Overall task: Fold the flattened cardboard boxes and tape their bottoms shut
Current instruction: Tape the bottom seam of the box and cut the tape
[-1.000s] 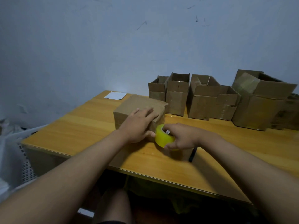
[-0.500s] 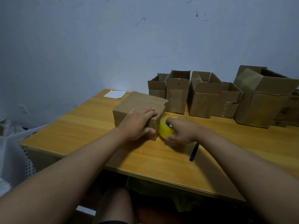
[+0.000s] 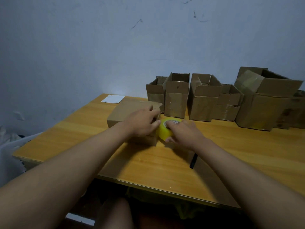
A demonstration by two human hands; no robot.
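Note:
A small brown cardboard box [image 3: 125, 113] lies closed side up in the middle of the wooden table [image 3: 82, 129]. My left hand [image 3: 142, 121] rests flat on its near right top, fingers spread over the flaps. Right beside the box's right face is a yellow tape roll [image 3: 165, 131], which my right hand [image 3: 183, 133] grips with fingers curled over its core and thumb underneath. The roll touches or nearly touches the box edge.
Several folded cardboard boxes [image 3: 203, 103] stand open along the wall at the back right, the largest [image 3: 264, 104] far right. A white paper [image 3: 113, 98] lies at the back left corner. A black pen-like tool [image 3: 193, 161] lies by my right forearm. A white basket [image 3: 9, 146] stands left of the table.
My right hand has carried the tape roll up and away from me along the box's right side. The left hand has stayed pressed on the box top.

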